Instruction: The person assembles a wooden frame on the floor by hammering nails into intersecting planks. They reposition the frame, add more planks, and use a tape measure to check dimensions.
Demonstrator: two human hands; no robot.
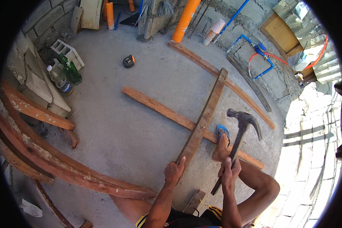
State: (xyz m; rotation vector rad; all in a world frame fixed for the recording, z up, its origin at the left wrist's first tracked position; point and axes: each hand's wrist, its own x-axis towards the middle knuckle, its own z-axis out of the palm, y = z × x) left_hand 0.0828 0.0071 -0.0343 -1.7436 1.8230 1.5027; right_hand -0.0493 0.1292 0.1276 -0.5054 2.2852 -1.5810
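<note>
Right fingers (229, 170) grip a curved-claw, metal-headed hammer (238, 142) while left fingers (171, 171) clasp a flat, straight-edged wooden plank (206, 118).

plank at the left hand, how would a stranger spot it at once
On the grey concrete floor, two reddish-brown planks lie roughly parallel. Across both runs a third plank, slanting from the person's left hand up to the far one. It stands out from those two by its darker, greyer brown and by lying on top.

The grey concrete floor (98, 114) carries wooden strips (161, 109), a black-and-orange tape measure (129, 61), bottles (73, 72) and a hollow block (75, 58).
</note>
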